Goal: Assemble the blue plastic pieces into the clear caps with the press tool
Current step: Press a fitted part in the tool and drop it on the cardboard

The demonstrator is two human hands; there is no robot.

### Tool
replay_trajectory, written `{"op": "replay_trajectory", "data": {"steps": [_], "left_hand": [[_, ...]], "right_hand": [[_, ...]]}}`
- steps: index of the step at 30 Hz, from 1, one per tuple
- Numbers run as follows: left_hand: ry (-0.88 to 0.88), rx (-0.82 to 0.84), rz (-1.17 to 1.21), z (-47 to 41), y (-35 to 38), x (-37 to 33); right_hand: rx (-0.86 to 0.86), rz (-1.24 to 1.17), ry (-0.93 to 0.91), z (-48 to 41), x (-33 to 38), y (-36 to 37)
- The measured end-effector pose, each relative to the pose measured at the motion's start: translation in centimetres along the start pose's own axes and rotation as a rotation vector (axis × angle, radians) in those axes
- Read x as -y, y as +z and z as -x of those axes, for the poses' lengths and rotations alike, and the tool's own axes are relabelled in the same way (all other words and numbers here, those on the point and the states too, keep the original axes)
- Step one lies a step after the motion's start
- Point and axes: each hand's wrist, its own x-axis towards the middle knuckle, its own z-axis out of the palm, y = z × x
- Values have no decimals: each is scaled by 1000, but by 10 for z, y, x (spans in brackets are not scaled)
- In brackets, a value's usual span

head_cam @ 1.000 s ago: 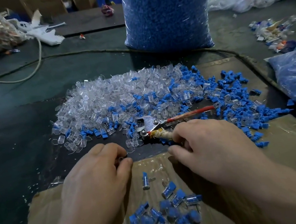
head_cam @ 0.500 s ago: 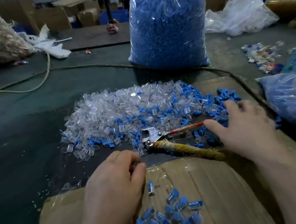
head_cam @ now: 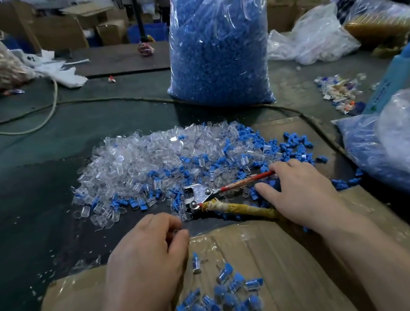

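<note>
Left hand (head_cam: pixel 144 257) curls, fingertips pinched, near the press tool (head_cam: pixel 204 194). Right hand (head_cam: pixel 299 189) lies spread over the tool's handles among blue pieces (head_cam: pixel 293 143) beside clear caps (head_cam: pixel 147 157).

My left hand (head_cam: pixel 144 254) and right hand (head_cam: pixel 300 192) are bare, no gloves, rings or watch; both forearms are uncovered, with no sleeves showing.

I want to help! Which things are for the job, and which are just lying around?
For the job: clear caps, loose blue pieces, press tool, finished pieces, left hand, right hand.
Lying around: white rope, crumpled white bags.
</note>
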Motion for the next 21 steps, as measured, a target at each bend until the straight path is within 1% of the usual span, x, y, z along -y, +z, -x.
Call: {"op": "replay_trajectory", "data": {"steps": [2, 5, 7, 12, 15, 17, 19, 21], "left_hand": [[-3, -10, 3, 1, 1, 0], [-6, -29, 12, 1, 3, 1], [-8, -38, 14, 0, 4, 2], [-15, -41, 26, -2, 6, 4], [-15, -42, 29, -2, 7, 6], [-11, -42, 35, -2, 6, 7], [-5, -45, 33, -3, 6, 7], [-2, -43, 23, -3, 6, 7]], "right_hand": [[-40, -25, -13, -2, -2, 1], [-178, -63, -30, -1, -7, 5], [-238, -97, -46, -1, -11, 6], [-265, -201, -227, 3, -12, 5], [-229, -301, -373, 7, -6, 2], [-218, -386, -430, 8, -2, -4], [-253, -434, -425, 11, -2, -14], [-298, -487, -338, 13, -8, -23]]}}
